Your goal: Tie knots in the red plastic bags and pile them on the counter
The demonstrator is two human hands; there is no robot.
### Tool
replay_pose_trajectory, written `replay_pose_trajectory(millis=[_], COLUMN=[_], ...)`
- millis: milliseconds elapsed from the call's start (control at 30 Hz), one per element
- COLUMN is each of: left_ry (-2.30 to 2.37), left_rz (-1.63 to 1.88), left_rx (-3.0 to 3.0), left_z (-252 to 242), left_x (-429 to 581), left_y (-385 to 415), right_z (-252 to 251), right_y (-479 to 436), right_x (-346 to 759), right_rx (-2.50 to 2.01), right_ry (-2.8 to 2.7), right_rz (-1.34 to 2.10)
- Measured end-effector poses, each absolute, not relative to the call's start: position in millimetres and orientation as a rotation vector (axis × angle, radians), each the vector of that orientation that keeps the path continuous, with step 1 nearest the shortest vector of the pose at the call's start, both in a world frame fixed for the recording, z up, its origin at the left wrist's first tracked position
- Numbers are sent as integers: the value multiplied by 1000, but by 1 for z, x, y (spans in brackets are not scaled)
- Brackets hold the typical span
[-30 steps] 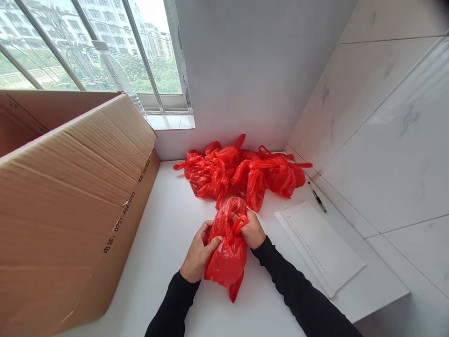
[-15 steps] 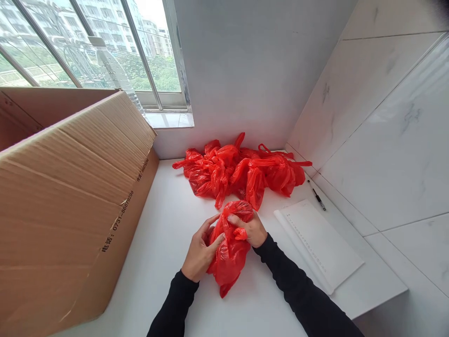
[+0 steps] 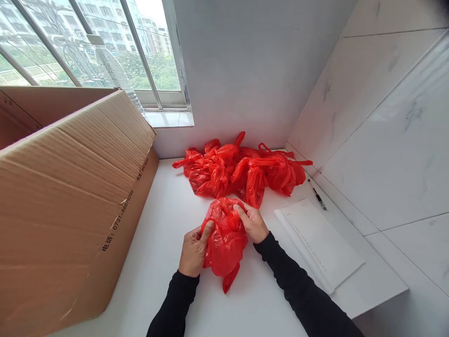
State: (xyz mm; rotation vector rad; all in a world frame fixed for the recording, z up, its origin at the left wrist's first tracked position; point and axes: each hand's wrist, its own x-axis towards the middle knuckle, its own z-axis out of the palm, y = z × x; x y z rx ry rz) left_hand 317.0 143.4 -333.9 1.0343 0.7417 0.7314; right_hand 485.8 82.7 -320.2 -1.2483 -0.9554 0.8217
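Since half a second ago, the red bag (image 3: 226, 250) sits a touch further left in the head view, and the left hand (image 3: 194, 252) is lower on its side; that hand grips the near-left edge, thumb on top, fingers mostly hidden, probably to steady the floppy plastic; the right hand (image 3: 256, 224) pinches the upper right edge by the bunched bit, I guess for finer control; bag's over the white table (image 3: 168, 215) between both hands, can't tell if it's resting there; pile of red bags (image 3: 242, 171) is against the wall behind, likely out of the elbows' way; notebook (image 3: 326, 248) and pen (image 3: 318, 196) lie off right, cardboard box (image 3: 87, 201) left, both sides seemingly leaving the middle for handling
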Motion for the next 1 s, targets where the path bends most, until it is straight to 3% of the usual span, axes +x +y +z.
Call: replay_pose_trajectory(millis=[233, 400, 700, 1000], left_ry=[612, 580, 617, 587], left_rz=[829, 796, 797, 770], left_rx=[729, 709, 733, 726], left_z=[-324, -323, -337, -330], left_x=[313, 314, 313, 317], left_y=[147, 144, 146, 140], right_z=[-317, -317, -325, -331], right_y=[79, 80, 82, 83], right_x=[487, 488, 497, 496], right_rx=[-1151, -1123, -1035, -1186], right_ry=[-1077, -1064, -889, -879], right_rz=[1129, 1011, 1251, 1004])
